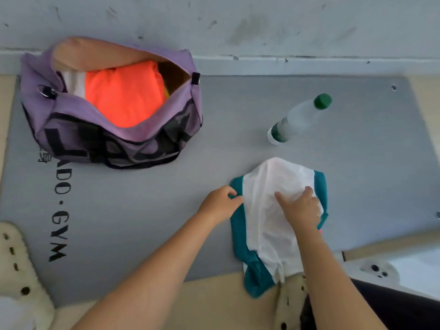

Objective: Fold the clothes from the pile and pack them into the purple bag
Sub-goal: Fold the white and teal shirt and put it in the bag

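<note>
From my head camera, the purple bag (112,103) sat unzipped at the far left of the grey gym mat (142,210), against the wall. A folded orange garment (123,98) already lay inside it, with something white (72,85) tucked beside it, so I judged part of the packing done. In front of me lay the white and teal garment (273,222), narrowed into a long strip but not yet folded down to bag size. My left hand (220,203) pinched its teal left edge between thumb and fingers, while my right hand (301,208) pressed on the white middle, fingers partly curled into the cloth. That piece had yet to be finished and carried over to the bag. I saw no other loose clothes on the mat.

A clear water bottle (297,120) with a green cap lay on its side near the garment. The mat, printed with black lettering, rested on a pale floor below a scuffed grey wall (262,27). A cream spotted cushion (19,265) showed at the lower left.
</note>
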`<action>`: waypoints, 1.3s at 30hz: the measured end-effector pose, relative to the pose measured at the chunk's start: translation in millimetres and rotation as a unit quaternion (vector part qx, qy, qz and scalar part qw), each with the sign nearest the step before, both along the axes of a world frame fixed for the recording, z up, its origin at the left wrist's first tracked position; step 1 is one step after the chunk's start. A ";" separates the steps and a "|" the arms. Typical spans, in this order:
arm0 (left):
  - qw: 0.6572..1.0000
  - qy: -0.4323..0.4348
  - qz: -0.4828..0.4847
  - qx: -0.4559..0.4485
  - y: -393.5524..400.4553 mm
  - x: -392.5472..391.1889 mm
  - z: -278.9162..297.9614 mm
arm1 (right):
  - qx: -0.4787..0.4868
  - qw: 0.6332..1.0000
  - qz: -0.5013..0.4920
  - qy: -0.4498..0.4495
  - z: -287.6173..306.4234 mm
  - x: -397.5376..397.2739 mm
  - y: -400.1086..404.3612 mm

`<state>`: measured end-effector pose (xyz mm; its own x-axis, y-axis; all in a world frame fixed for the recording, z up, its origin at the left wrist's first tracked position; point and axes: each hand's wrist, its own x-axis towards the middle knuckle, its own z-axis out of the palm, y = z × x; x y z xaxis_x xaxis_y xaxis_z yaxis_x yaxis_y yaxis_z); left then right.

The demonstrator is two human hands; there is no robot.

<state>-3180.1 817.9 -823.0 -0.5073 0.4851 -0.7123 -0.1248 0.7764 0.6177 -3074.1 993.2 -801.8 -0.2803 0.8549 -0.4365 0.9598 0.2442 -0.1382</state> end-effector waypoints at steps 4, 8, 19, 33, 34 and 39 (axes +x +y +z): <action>0.986 -0.136 0.099 -0.005 14.2 33.4 -23.1 | -0.071 0.993 -0.018 0.092 -17.3 17.2 0.2; 0.974 -0.136 0.181 0.009 18.1 42.1 -21.5 | -0.101 0.982 -0.017 0.161 -14.4 22.0 4.2; 0.965 -0.045 0.114 0.231 36.2 24.6 111.7 | -0.197 0.882 0.061 0.424 125.4 -24.7 12.6; 0.894 0.208 0.165 0.362 -67.6 24.7 363.8 | -0.282 0.798 0.260 0.464 354.4 -3.0 -96.7; 0.883 0.231 0.178 0.367 -76.5 23.6 378.4 | -0.277 0.808 0.304 0.422 359.9 3.4 -103.4; 0.870 0.334 0.173 0.318 -126.1 16.8 414.1 | -0.323 0.787 0.362 0.381 383.4 27.6 -124.0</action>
